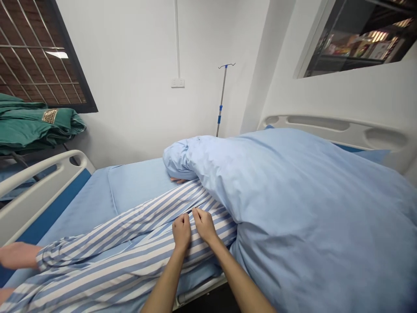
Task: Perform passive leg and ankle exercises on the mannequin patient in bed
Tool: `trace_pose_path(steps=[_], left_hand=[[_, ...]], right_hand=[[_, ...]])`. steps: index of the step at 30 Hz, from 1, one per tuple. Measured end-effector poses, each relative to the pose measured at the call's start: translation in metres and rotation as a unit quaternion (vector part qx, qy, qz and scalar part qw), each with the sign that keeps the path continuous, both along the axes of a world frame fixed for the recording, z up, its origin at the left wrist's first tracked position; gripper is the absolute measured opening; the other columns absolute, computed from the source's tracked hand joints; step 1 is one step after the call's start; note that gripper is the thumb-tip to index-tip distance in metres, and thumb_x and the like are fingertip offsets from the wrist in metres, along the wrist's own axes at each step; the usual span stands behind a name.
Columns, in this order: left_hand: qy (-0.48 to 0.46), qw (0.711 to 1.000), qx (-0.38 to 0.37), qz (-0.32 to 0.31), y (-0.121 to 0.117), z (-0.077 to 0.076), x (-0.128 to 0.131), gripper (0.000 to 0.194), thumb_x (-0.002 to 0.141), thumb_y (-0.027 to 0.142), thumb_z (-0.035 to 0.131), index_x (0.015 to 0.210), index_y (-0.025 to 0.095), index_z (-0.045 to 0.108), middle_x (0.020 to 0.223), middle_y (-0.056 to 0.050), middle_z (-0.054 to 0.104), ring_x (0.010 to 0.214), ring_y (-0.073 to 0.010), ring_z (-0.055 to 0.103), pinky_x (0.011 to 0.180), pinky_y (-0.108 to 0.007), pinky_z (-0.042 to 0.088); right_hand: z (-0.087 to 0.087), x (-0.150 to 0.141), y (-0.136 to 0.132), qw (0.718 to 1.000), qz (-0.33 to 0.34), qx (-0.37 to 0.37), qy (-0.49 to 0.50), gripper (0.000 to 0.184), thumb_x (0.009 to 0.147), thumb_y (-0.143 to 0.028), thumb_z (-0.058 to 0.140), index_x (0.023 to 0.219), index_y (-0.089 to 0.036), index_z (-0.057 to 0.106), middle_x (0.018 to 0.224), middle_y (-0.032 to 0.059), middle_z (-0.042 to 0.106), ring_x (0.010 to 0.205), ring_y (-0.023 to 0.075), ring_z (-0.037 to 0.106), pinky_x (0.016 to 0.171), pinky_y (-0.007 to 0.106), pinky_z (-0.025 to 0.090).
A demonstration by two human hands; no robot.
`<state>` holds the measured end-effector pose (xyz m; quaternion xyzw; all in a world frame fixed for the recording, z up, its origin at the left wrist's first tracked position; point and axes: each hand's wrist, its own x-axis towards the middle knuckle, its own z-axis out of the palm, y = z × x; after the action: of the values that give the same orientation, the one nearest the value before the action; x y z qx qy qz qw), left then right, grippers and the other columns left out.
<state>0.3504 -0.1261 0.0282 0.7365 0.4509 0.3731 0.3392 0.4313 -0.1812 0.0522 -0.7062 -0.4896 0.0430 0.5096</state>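
My left hand (pixel 181 231) is closed in a fist over the nearer thigh of a person lying on the bed. Close beside it, my right hand (pixel 204 224) makes a fist too, with a small gap between the two. No object shows in either. Below them are blue-and-white striped trousers (pixel 130 261), the legs stretched toward the left with a bare foot (pixel 19 255) at the end. A light blue quilt (pixel 286 191) covers the person's upper body, its edge just right of my right hand. Fingers of the lying person's hand (pixel 178 180) peek out from under it.
The bed has a pale footboard (pixel 42 174) at left and a headboard (pixel 325 124) at right. Behind it stands a drip pole (pixel 222 95) by the white wall. Green folded cloth (pixel 32 126) is piled under a barred window (pixel 39 48). A socket (pixel 177 82) is on the wall.
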Motion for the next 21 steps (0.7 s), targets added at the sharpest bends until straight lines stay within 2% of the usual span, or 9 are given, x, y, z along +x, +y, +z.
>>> trace_pose_path(steps=[4, 8, 13, 16, 18, 21], left_hand=[[-0.002, 1.000, -0.007, 0.000, -0.002, 0.000, -0.002, 0.040, 0.084, 0.038, 0.032, 0.049, 0.020, 0.037, 0.048, 0.002, 0.045, 0.052, -0.0104, 0.038, 0.055, -0.024, 0.026], [-0.011, 0.999, -0.029, -0.017, 0.000, 0.003, -0.001, 0.038, 0.082, 0.039, 0.035, 0.049, 0.019, 0.035, 0.047, 0.004, 0.038, 0.053, -0.0101, 0.037, 0.055, -0.024, 0.026], [-0.081, 0.993, -0.087, -0.027, 0.002, 0.023, 0.024, 0.037, 0.080, 0.041, 0.037, 0.049, 0.020, 0.033, 0.047, 0.005, 0.033, 0.051, -0.0093, 0.034, 0.051, -0.024, 0.026], [-0.138, 0.984, -0.114, -0.025, -0.002, 0.034, 0.044, 0.036, 0.080, 0.041, 0.036, 0.050, 0.021, 0.031, 0.046, 0.005, 0.031, 0.049, -0.0090, 0.033, 0.050, -0.024, 0.027], [-0.141, 0.982, -0.124, -0.015, -0.007, 0.033, 0.052, 0.036, 0.080, 0.040, 0.036, 0.050, 0.021, 0.031, 0.046, 0.005, 0.034, 0.049, -0.0094, 0.033, 0.050, -0.024, 0.028], [-0.089, 0.992, -0.084, -0.011, -0.014, 0.020, 0.054, 0.038, 0.082, 0.040, 0.034, 0.050, 0.020, 0.037, 0.048, 0.002, 0.044, 0.051, -0.0106, 0.037, 0.053, -0.026, 0.027]], right_hand=[[-0.016, 0.004, -0.002, 0.999, -0.029, -0.012, -0.024, 0.041, 0.091, -0.037, 0.030, 0.058, -0.020, 0.047, 0.051, 0.0001, 0.049, 0.049, 0.0117, 0.040, 0.053, 0.027, 0.023], [-0.017, 0.004, -0.004, 0.999, -0.036, 0.009, 0.005, 0.042, 0.092, -0.037, 0.028, 0.056, -0.020, 0.041, 0.049, -0.0013, 0.045, 0.048, 0.0110, 0.039, 0.053, 0.026, 0.022], [-0.015, 0.007, -0.003, 0.998, -0.044, 0.037, 0.041, 0.042, 0.092, -0.039, 0.029, 0.055, -0.019, 0.039, 0.050, -0.0021, 0.043, 0.049, 0.0103, 0.037, 0.052, 0.025, 0.022], [-0.015, 0.010, -0.003, 0.992, -0.038, 0.071, 0.101, 0.042, 0.090, -0.041, 0.030, 0.055, -0.019, 0.038, 0.051, -0.0024, 0.043, 0.051, 0.0103, 0.037, 0.052, 0.024, 0.025], [-0.014, 0.012, -0.003, 0.984, -0.036, 0.093, 0.151, 0.041, 0.089, -0.042, 0.031, 0.056, -0.019, 0.039, 0.053, -0.0019, 0.044, 0.052, 0.0106, 0.038, 0.052, 0.023, 0.028], [-0.012, 0.013, -0.001, 0.974, -0.046, 0.114, 0.190, 0.039, 0.087, -0.043, 0.033, 0.057, -0.019, 0.039, 0.054, -0.0012, 0.045, 0.053, 0.0110, 0.039, 0.052, 0.023, 0.032]])
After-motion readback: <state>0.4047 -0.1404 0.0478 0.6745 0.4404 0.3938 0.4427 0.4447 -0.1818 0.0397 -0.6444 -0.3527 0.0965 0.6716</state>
